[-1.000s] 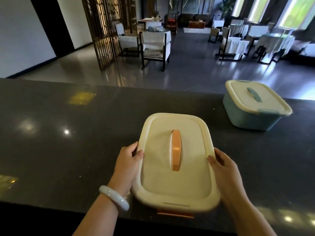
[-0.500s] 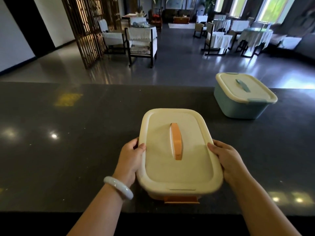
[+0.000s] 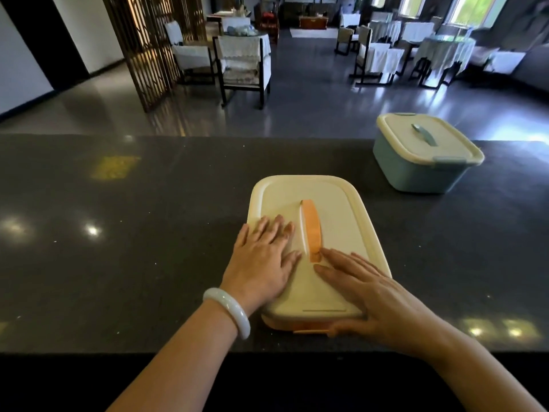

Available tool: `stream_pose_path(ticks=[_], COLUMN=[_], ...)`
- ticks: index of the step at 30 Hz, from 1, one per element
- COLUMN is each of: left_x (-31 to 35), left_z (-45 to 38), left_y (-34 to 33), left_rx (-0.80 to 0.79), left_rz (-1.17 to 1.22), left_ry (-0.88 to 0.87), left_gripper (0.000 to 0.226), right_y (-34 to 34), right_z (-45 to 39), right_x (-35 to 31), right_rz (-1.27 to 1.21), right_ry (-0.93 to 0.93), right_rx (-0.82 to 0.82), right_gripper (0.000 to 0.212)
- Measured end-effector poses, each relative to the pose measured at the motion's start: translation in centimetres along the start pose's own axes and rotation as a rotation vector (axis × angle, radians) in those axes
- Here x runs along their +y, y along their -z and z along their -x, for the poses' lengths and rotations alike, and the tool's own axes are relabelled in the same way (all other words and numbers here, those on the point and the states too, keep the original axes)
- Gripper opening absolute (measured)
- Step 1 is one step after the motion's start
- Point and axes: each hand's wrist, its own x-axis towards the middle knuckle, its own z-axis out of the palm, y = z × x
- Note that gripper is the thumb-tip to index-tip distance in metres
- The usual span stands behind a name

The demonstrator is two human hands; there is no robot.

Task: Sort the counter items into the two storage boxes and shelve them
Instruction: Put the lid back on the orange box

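This is a restaurant or hotel dining hall, seen from behind a long service counter of dark speckled polished stone (image 3: 118,248). Beyond the counter's far edge stretches a glossy grey floor (image 3: 312,108) set with several dining tables draped in white cloths (image 3: 445,46) and dark-framed chairs with white seat covers (image 3: 243,63). A tall wooden lattice screen (image 3: 145,46) divides the room at the far left, and bright windows (image 3: 466,10) line the far right wall.
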Motion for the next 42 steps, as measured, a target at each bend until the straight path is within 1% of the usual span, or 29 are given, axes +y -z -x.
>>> stream_pose_path(ticks=[2,4,6,8,14,22,26,34,36,38,40,42], left_x=[0.0,0.0,0.0,0.1,0.2,0.5,0.6,0.6,0.4,0.0,-0.4,-0.7], left_z=[0.0,0.0,0.1,0.1,-0.3,0.0,0.1,-0.4,-1.4,-3.2,-5.6,-7.9], left_y=[-0.3,-0.4,-0.6,-0.6,-0.4,0.2,0.3,0.6,1.1,1.8,2.6,3.1], left_rx=[0.003,0.01,0.015,0.01,-0.036,-0.084,-0.075,-0.125,-0.124,-0.102,-0.093,-0.119], left_rz=[-0.002,-0.011,-0.011,-0.008,-0.051,0.02,0.015,-0.028,0.022,0.057,0.03,-0.007], left_ry=[-0.001,-0.006,-0.003,-0.004,0.012,0.032,0.029,0.031,0.048,0.056,0.053,0.052], left_gripper=[0.07,0.073,0.073,0.073,0.066,0.066,0.066,0.066,0.067,0.067,0.067,0.066], right_y=[-0.4,-0.8,-1.4,-1.9,-1.3,-1.3,-1.0,-0.6,-0.3,0.5,1.6,2.8], right_z=[0.3,0.5,0.7,0.9,0.8,1.0,1.0,1.0,0.8,0.5,-0.4,-2.0], right_x=[0.3,0.3,0.2,0.0,-0.4,-0.4,-0.5,-0.4,-0.3,-0.2,0.0,0.5], right_rz=[0.111,0.167,0.251,0.284,0.151,0.15,0.092,0.031,-0.029,-0.162,-0.279,-0.31], right_ry=[0.034,0.051,0.058,0.045,-0.002,0.002,-0.01,-0.023,-0.052,-0.117,-0.186,-0.247], right_rx=[-0.001,0.036,0.118,0.183,0.207,0.158,0.172,0.159,0.125,0.099,0.187,0.312], right_gripper=[0.102,0.109,0.107,0.101,0.096,0.092,0.085,0.083,0.076,0.064,0.053,0.054])
